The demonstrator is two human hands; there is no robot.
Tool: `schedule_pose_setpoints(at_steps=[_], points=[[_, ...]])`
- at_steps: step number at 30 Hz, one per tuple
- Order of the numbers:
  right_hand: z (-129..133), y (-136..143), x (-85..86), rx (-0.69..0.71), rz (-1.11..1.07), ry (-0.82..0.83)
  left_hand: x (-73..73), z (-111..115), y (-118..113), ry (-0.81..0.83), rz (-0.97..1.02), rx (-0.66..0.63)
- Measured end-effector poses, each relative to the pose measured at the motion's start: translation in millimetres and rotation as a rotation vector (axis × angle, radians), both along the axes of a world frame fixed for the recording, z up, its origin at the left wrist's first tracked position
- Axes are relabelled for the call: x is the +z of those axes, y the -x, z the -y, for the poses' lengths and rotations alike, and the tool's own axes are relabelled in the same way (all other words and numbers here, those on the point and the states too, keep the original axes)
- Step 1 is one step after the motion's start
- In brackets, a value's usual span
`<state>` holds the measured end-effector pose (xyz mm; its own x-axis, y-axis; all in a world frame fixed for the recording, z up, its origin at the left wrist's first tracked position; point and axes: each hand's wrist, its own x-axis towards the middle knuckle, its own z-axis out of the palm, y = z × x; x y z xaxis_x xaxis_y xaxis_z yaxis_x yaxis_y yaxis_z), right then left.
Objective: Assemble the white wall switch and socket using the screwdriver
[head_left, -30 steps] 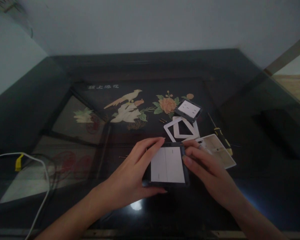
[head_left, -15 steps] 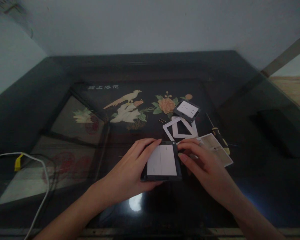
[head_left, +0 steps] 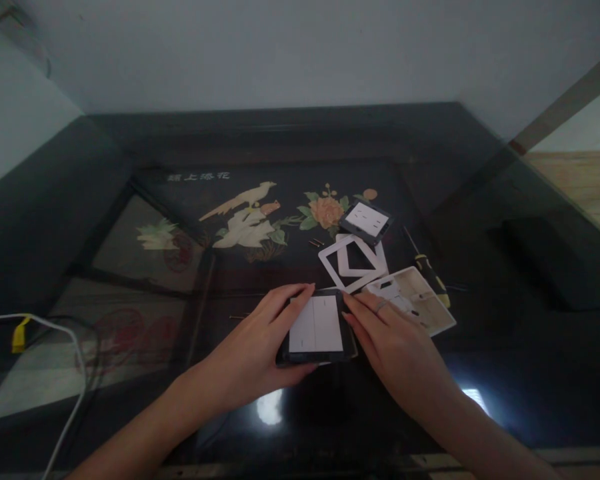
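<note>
A wall switch (head_left: 316, 327) with two white rockers in a dark surround is held low over the dark table. My left hand (head_left: 260, 333) grips it from the left, thumb along the top face and fingers beneath. At its right edge, the closed fingers of my right hand (head_left: 393, 337) press against the side. A paler layer shows under the switch's lower right corner; what it is I cannot make out. Just beyond my right hand lies an open white plastic housing (head_left: 433, 310), partly covered by the fingers.
White cover frames (head_left: 330, 263) overlap beyond the switch, with a wall socket (head_left: 366, 220) touching them. A yellow-and-black screwdriver (head_left: 433, 277) lies to the right. Screws (head_left: 317, 243) rest near the flower picture. A white cable (head_left: 80, 360) with a yellow tag runs along the left.
My right hand has closed in along the switch's right side, its fingers straighter and flatter. The pale layer now shows under the switch. The whole view has shifted slightly.
</note>
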<state>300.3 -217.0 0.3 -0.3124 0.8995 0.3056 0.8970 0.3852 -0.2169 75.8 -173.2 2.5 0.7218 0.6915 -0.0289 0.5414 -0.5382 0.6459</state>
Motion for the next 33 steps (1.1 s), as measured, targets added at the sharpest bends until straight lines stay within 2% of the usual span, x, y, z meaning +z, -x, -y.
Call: schedule_pose_setpoints(at_steps=[6,11,13,16,19,22,26,33], points=[[3.3,4.3,-3.8,-0.013,0.089,0.001,4.4,6.6,-3.9,0.032,-0.022,0.020],[-1.5,-8.3,14.6,0.014,-0.063,0.009,3.0,6.5,-4.4,0.059,-0.005,0.029],[-7.3,-27.7,25.3,-0.042,-0.142,0.016,2.2,6.0,-4.4,0.053,-0.009,0.028],[-19.5,-69.7,31.2,-0.281,-0.138,-0.014,0.1,7.0,-6.1,0.013,-0.017,0.017],[-30.0,-109.3,19.6,-0.465,0.044,0.034,-4.7,10.5,-10.0,-0.036,-0.013,0.022],[-34.2,-128.9,0.2,-0.526,0.118,0.177,-11.3,13.5,-14.2,-0.085,0.009,0.037],[-34.1,-130.1,-14.5,-0.526,0.062,0.225,-15.9,9.8,-14.2,-0.143,0.022,0.008],[-33.2,-130.0,-13.7,-0.496,-0.012,0.304,-9.3,2.2,-6.3,-0.124,-0.042,-0.080]])
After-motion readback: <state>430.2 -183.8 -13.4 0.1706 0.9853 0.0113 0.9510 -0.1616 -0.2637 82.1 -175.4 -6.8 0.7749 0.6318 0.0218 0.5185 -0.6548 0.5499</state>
